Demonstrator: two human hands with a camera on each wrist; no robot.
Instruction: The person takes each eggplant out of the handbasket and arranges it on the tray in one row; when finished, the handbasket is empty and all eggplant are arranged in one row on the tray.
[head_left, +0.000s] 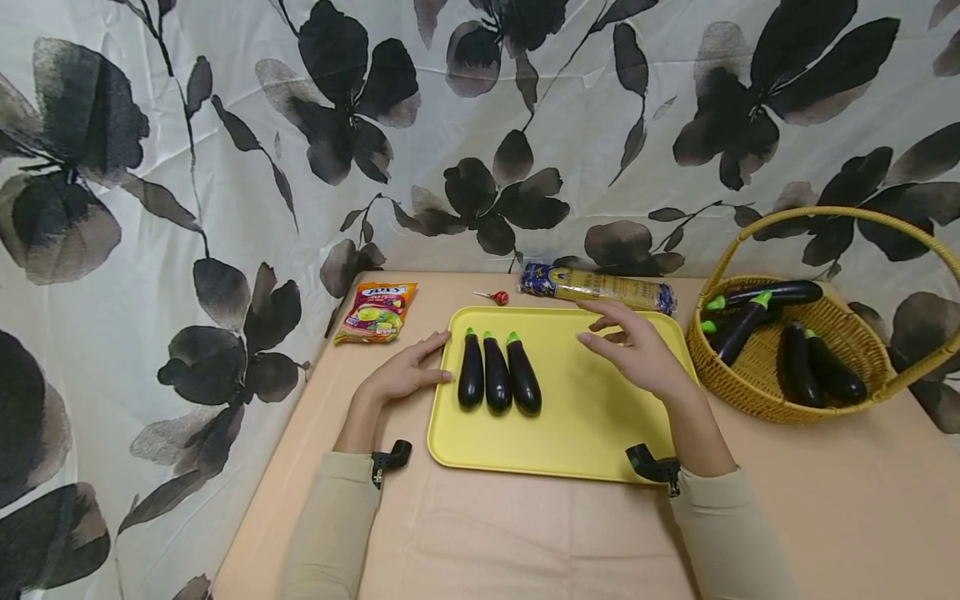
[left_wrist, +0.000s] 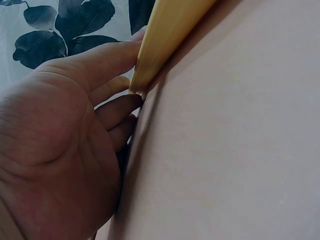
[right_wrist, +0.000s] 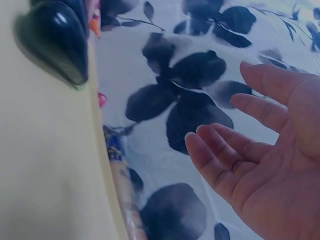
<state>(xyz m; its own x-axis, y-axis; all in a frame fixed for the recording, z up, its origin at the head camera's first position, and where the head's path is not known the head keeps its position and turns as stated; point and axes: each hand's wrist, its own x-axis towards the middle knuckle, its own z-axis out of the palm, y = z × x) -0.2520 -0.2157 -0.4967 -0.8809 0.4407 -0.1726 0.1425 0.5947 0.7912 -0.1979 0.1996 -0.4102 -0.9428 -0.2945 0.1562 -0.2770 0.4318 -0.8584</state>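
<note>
Three dark eggplants [head_left: 497,375] lie side by side on the left half of a yellow tray [head_left: 592,425], green stem ends pointing away from me. My left hand [head_left: 401,372] is at the tray's left edge, its fingers extended. In the left wrist view the thumb and fingertips of that hand [left_wrist: 60,115] touch the tray's outer side [left_wrist: 160,40]. Over the right part of the tray hovers my right hand [head_left: 637,346], fingers loosely spread and holding nothing. The right wrist view shows this hand [right_wrist: 265,160] apart from the eggplants [right_wrist: 55,40].
A wicker basket [head_left: 708,375] with a tall handle stands right of the tray, holding several eggplants. Behind the tray lie a noodle-like yellow packet [head_left: 600,287] and a small red item [head_left: 500,297]. A colourful snack bag [head_left: 377,312] sits at the back left, before a floral cloth [head_left: 465,125].
</note>
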